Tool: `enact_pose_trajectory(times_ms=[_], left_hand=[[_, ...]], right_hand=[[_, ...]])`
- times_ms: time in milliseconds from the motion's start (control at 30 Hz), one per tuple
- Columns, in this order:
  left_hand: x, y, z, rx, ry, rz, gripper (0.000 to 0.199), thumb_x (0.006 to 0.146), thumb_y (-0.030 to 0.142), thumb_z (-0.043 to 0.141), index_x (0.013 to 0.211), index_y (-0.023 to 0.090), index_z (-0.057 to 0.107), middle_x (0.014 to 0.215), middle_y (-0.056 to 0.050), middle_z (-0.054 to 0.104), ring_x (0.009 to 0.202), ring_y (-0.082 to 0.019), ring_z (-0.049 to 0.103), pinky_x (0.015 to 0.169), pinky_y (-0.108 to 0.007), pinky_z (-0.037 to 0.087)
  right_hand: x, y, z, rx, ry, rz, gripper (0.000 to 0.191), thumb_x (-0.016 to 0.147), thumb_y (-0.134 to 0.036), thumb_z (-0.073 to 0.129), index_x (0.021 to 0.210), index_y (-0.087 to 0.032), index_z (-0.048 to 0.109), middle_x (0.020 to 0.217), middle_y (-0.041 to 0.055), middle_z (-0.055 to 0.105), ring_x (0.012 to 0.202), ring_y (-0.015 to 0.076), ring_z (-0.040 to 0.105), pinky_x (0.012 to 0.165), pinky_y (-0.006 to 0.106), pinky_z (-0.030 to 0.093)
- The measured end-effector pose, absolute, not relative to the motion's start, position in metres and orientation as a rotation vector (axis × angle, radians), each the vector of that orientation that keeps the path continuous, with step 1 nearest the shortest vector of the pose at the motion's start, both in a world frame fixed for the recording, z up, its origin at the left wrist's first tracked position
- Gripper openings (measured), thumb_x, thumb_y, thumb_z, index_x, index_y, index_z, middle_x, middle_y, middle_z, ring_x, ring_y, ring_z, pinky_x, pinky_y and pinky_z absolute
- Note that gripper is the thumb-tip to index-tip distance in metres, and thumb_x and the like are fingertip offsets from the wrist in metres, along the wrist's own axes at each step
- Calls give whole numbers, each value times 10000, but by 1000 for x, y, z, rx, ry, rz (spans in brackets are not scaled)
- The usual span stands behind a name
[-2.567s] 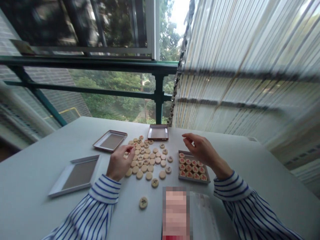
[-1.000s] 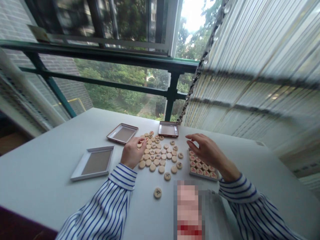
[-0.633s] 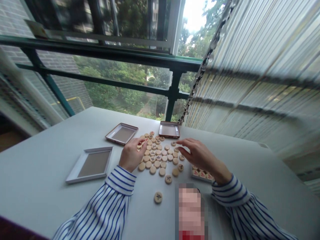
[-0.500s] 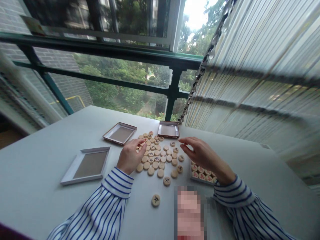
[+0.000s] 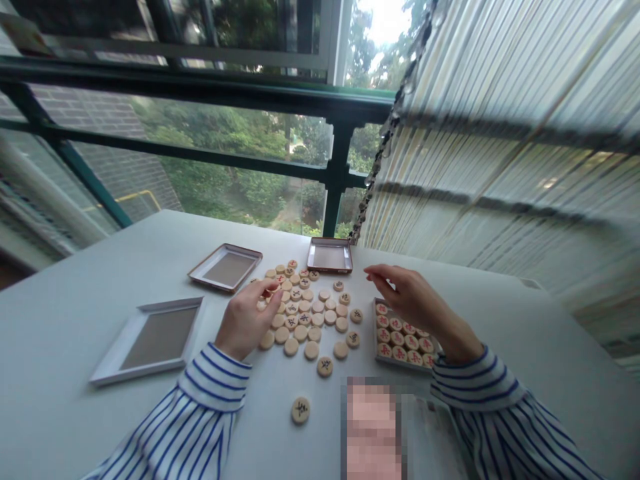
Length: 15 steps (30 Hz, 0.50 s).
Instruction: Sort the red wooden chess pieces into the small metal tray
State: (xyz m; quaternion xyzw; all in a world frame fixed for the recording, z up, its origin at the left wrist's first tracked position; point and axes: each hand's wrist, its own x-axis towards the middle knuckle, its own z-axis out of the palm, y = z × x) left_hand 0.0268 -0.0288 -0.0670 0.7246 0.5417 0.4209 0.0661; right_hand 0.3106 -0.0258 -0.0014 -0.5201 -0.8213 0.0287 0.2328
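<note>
My left hand (image 5: 247, 319) hovers at the left side of a spread of round wooden Chinese chess pieces (image 5: 301, 332), thumb and index finger apart. It hides some of them. My right hand (image 5: 420, 307) is above the box tray (image 5: 376, 333) on the right, fingers stretched leftward and thumb lower; no piece shows in it. Rows of red-marked pieces (image 5: 398, 354) fill the visible part of that tray, and my hand and wrist cover the rest. Many loose pieces lie blank side up, others show black or red characters. A black-marked piece (image 5: 301, 410) lies apart, nearer to me.
Three shallow box parts stand around the pieces: a white one (image 5: 150, 340) at left, a brown-rimmed one (image 5: 226, 268) behind it, another (image 5: 330, 255) at the back. A pixelated patch (image 5: 373, 427) covers something at the front. Beyond the white table (image 5: 60, 333) are a green railing and string curtain.
My right hand has moved right, from the edge of the loose pieces to over the tray, uncovering more of its red-marked pieces. My left hand has shifted slightly left. The view has shifted too.
</note>
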Motion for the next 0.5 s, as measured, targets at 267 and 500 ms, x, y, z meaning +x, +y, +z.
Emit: enact_pose_trajectory(times_ms=[267, 500], left_hand=[[26, -29, -63, 2179, 1669, 1286, 209, 790, 329, 516, 871, 155, 600, 820, -33, 641, 715, -143, 584, 692, -251, 451], [20, -29, -64, 2154, 1711, 1295, 209, 792, 335, 516, 881, 166, 599, 829, -27, 643, 735, -146, 586, 705, -258, 448]], right_hand=[[311, -25, -3, -1479, -2271, 73, 280, 868, -276, 392, 1057, -220, 590, 902, 41, 660, 818, 159, 596, 724, 267, 440], [311, -24, -6, -1498, -2299, 81, 282, 865, -277, 389, 1056, -217, 588, 910, 42, 663, 820, 157, 601, 733, 263, 443]])
